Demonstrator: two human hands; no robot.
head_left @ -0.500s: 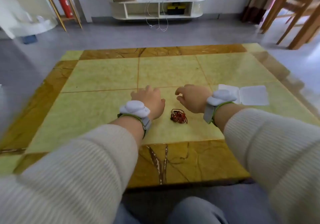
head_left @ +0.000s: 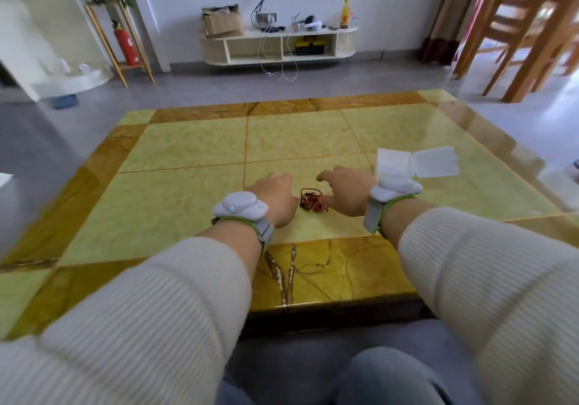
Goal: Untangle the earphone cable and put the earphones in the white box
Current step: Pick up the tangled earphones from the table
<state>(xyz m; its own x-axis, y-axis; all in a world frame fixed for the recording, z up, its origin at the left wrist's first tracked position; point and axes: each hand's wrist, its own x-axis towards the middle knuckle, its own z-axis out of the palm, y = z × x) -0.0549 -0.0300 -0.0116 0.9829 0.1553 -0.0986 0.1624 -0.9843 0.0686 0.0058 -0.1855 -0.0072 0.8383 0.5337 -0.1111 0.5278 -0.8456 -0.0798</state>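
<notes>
earphones [head_left: 313, 200] tangled on table [head_left: 188, 185] | left hand [head_left: 275, 197] fingers loose, empty | right hand [head_left: 347, 193] fingers loosely curled, empty

The earphones [head_left: 313, 201] lie as a small knotted clump of red cable (one dark earbud shows at its left edge) on the yellow-green counter [head_left: 188, 191]. The white box [head_left: 416, 162] sits well apart to the right, open, its lid spread flat beside the tray.

A glossy yellow-green tabletop [head_left: 194, 141] with brown borders fills the foreground. Beyond it, a low white shelf [head_left: 279, 47] carries a cardboard box [head_left: 223, 22]; a red fire extinguisher [head_left: 126, 43] stands left, wooden chairs [head_left: 526, 28] right.
</notes>
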